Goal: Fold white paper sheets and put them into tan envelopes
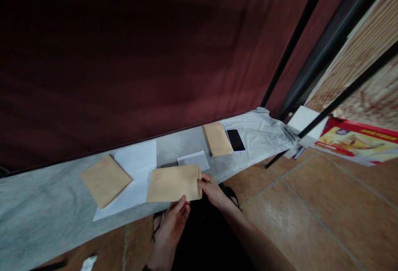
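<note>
A tan paper envelope point(174, 183) with faint red print is held up in front of me, its open end to the right. My left hand point(178, 217) pinches its lower edge, thumb on the front. At the open end, my right hand point(210, 187) grips the envelope; its fingertips are partly hidden inside the mouth. Behind the envelope lies a small folded white paper point(195, 159). On the left, a tan envelope stack point(105, 179) rests on a large white sheet point(137, 159).
A grey cloth point(46, 204) covers the long narrow bench along a dark red wall point(155, 76). Farther right lie another tan envelope stack point(218, 139) and a phone point(235, 140). Black metal bars point(295, 47) and a red-yellow box point(357, 140) stand at the right, above a tiled floor point(311, 213).
</note>
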The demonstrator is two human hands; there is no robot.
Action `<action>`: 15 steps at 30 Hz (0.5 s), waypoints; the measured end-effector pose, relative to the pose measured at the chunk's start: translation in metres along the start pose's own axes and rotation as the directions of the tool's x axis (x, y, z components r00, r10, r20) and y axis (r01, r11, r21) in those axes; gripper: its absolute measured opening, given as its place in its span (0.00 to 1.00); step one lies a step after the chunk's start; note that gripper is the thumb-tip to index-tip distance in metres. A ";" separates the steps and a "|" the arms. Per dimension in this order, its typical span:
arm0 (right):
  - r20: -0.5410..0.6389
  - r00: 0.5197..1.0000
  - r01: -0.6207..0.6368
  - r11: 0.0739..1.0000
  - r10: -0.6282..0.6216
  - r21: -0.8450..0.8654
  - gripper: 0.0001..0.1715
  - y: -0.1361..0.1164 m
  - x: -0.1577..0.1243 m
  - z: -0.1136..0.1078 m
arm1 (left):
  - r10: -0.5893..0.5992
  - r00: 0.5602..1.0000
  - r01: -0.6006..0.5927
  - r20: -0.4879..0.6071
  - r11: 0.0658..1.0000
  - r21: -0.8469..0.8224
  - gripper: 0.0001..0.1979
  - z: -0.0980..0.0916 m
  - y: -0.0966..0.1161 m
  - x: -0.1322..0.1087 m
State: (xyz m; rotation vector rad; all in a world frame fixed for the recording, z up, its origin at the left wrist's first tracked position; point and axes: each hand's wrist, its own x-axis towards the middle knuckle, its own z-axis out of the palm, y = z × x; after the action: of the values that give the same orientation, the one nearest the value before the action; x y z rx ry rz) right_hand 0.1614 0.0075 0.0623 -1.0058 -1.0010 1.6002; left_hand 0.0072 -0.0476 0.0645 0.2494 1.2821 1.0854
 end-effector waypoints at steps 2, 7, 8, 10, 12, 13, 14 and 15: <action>-0.026 0.992 0.112 0.971 -0.121 -0.213 0.13 -0.005 0.001 -0.009 | 0.017 0.998 -0.030 0.067 0.981 0.191 0.10 -0.002 -0.010 -0.007; 0.030 0.961 0.249 0.807 -0.276 -0.535 0.13 -0.018 -0.009 -0.033 | 0.630 0.641 -0.667 0.438 0.175 0.724 0.25 -0.001 0.000 -0.012; 0.066 0.959 0.266 0.803 -0.275 -0.534 0.14 -0.021 -0.013 -0.035 | 0.659 0.519 -0.688 0.545 -0.057 0.724 0.29 0.001 0.008 -0.010; 0.120 0.957 0.286 0.807 -0.263 -0.516 0.15 -0.028 -0.022 -0.038 | 0.588 0.363 -0.646 0.723 -0.400 0.650 0.38 0.007 0.024 -0.004; 0.145 0.958 0.285 0.820 -0.245 -0.496 0.15 -0.036 -0.031 -0.039 | 0.484 0.293 -0.593 0.825 -0.585 0.554 0.45 0.012 0.038 0.000; 0.149 0.960 0.280 0.825 -0.237 -0.492 0.15 -0.040 -0.035 -0.040 | 0.443 0.275 -0.577 0.853 -0.634 0.515 0.47 0.015 0.042 0.002; 0.148 0.962 0.274 0.826 -0.231 -0.492 0.14 -0.044 -0.038 -0.041 | 0.414 0.262 -0.567 0.872 -0.665 0.486 0.48 0.017 0.045 0.001; 0.140 0.964 0.267 0.825 -0.227 -0.498 0.14 -0.047 -0.041 -0.043 | 0.394 0.252 -0.562 0.884 -0.684 0.465 0.48 0.019 0.047 0.000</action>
State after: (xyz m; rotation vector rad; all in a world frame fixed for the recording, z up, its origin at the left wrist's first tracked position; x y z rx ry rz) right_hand 0.2234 -0.0165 0.0983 -1.1128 -1.5989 1.1798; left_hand -0.0003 -0.0155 0.1031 2.8726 1.4666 0.6409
